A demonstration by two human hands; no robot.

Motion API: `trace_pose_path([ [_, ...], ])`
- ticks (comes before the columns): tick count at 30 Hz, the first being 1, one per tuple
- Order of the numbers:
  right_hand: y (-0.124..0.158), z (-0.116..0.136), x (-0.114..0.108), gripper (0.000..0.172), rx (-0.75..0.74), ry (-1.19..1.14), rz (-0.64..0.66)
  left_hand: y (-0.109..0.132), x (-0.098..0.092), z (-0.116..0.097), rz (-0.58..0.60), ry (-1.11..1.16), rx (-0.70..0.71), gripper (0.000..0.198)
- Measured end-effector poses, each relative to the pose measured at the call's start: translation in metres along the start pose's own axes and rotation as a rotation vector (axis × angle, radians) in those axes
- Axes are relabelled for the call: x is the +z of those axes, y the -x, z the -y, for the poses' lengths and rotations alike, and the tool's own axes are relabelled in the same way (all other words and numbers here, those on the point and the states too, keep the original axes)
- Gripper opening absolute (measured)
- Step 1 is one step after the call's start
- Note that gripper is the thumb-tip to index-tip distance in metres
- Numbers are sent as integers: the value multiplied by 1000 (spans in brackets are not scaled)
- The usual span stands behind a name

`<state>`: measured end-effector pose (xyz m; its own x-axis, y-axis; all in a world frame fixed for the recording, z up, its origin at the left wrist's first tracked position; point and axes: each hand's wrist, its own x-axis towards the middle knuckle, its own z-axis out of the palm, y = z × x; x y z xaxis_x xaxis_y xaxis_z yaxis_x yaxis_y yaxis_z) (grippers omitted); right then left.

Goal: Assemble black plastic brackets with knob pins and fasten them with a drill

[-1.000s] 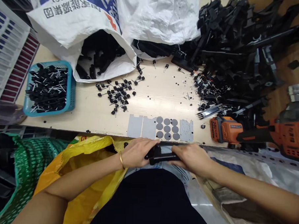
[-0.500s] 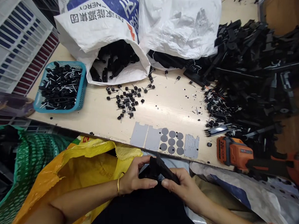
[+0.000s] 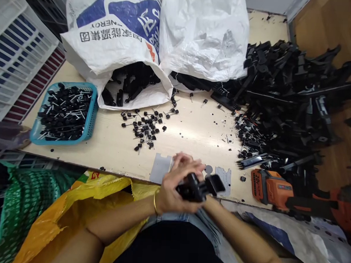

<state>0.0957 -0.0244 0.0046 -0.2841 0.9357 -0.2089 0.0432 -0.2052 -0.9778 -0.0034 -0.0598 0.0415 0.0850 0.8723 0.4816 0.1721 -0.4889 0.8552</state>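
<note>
A black plastic part [image 3: 194,188] with a flat, paddle-like end is between my hands, above the table's front edge. My left hand [image 3: 171,189], with a gold bangle at the wrist, is closed around it from the left. My right hand [image 3: 184,158] reaches behind the part, largely hidden by it and by my left hand. Its visible fingers look curled, and it seems to grip the part from the far side. Grey stickers [image 3: 160,167] lie on the table [image 3: 116,144] just beyond my hands, partly covered. Black-headed pins [image 3: 146,126] are scattered farther back.
A blue basket [image 3: 92,112] of black-headed pins stands left. Two white sacks [image 3: 115,51] with black parts are at the back. Black parts [image 3: 288,86] pile up at right, near an orange power tool [image 3: 274,188]. A yellow sack [image 3: 81,212] opens below the table edge.
The black plastic part has turned over, its paddle-like end now pointing right. My right hand has gone from its right side to behind it. The view has shifted slightly.
</note>
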Motion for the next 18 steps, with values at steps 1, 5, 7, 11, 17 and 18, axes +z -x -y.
trace_pose_path([
  [1,-22,-1,-16,43,-13,82,-13,-3,0,16,17,-70,33,56],
  [5,-132,14,-107,25,-124,632,-286,-24,4,80,192,-447,6,44],
  [7,-182,23,-144,33,-159,1115,-359,-37,14,104,318,-579,-11,42],
  [11,-242,28,-170,40,-144,1563,-305,-56,40,130,446,-689,-20,37],
  [17,-270,28,-185,42,-93,1698,-331,-89,24,138,382,-597,15,50],
  [18,-271,30,-189,47,-110,1729,-307,-98,7,140,321,-608,-12,45],
])
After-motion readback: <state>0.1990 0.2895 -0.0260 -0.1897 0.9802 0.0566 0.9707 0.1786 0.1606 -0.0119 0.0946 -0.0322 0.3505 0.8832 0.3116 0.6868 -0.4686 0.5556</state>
